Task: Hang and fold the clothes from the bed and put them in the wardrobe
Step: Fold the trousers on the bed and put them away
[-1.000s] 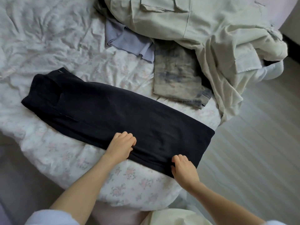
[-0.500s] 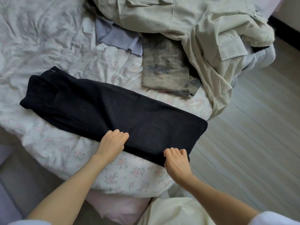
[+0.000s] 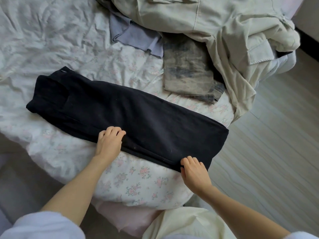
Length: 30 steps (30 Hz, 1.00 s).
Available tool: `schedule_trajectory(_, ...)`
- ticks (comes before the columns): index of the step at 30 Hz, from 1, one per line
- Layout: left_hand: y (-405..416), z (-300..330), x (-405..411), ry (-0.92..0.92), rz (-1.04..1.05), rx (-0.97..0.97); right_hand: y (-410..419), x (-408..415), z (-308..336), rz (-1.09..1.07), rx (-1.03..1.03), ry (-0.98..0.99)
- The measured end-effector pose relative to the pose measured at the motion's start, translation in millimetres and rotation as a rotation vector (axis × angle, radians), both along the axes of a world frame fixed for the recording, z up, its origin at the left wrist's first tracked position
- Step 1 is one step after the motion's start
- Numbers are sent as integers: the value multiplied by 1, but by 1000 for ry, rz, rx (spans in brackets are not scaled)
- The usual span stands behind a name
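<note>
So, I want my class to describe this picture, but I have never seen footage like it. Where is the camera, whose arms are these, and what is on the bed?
The camera sits on a person's head, looking down, so the arms are that person's own. There is only this one view. On the flowered bed cover lie black trousers, laid out long and flat. The left hand and the right hand both curl their fingers over the trousers' near edge. Behind lie a lilac garment, washed-out jeans and a pale heap of clothes.
</note>
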State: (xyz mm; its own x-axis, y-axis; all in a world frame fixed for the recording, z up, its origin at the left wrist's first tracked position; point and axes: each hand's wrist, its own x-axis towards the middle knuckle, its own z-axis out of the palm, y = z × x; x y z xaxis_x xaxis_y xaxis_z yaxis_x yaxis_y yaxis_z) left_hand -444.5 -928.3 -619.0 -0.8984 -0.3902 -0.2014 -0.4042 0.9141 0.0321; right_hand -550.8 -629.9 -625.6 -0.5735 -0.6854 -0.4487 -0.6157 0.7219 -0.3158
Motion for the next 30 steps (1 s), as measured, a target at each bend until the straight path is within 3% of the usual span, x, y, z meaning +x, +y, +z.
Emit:
schedule_trajectory(5, -35, 2, -2, -224, -168, -27, -36, 10, 2, -44, 18, 18)
schedule_trajectory(8, -41, 1, -8, -232, -206, -58, -44, 3, 2, 5, 32, 43)
schedule_trajectory(18, -42, 17, 15, 138, -272, 21, -32, -9, 24, 86, -50, 216)
schedule_trajectory(27, -43, 6, 55, 10, -70, 26, -26, 16, 14, 33, 104, 31)
schedule_trajectory(30, -49, 7, 51, -40, 129, 79, -26, 12, 15, 26, 212, -8)
